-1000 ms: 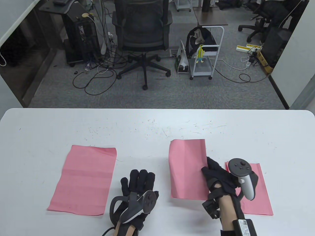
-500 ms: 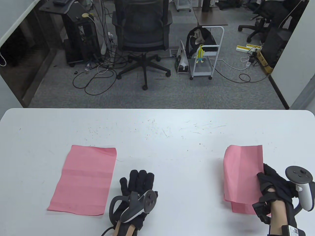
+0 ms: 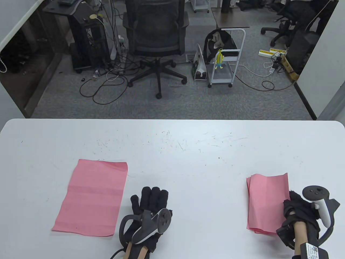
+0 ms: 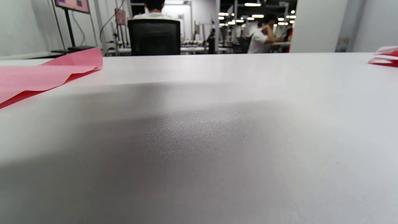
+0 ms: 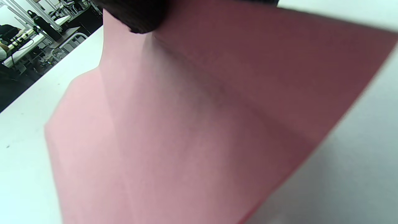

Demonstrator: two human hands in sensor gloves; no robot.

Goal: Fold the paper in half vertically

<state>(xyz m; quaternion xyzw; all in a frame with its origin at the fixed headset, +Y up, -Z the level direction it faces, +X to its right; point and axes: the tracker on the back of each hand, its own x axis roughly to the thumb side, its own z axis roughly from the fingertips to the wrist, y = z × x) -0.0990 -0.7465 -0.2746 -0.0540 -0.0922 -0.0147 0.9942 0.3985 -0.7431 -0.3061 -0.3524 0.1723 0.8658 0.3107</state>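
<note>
A flat pink sheet [image 3: 91, 198] lies on the white table [image 3: 172, 140] at the left; its edge shows in the left wrist view [image 4: 40, 74]. My left hand [image 3: 151, 198] rests flat and open on the table just right of it, holding nothing. A folded pink paper [image 3: 266, 202] lies at the right on top of another pink sheet whose edges peek out beneath. My right hand [image 3: 292, 202] holds the folded paper by its right edge. In the right wrist view the paper [image 5: 186, 124] fills the frame, with a fingertip [image 5: 136, 15] on it.
The pink stack also shows at the far right of the left wrist view [image 4: 384, 56]. Beyond the table's far edge are an office chair [image 3: 156, 35] and a small white cart [image 3: 226, 62] on the floor.
My right hand carried the folded paper from the table's middle to the right and lowered it onto the pink sheet there. My left hand has not moved.
</note>
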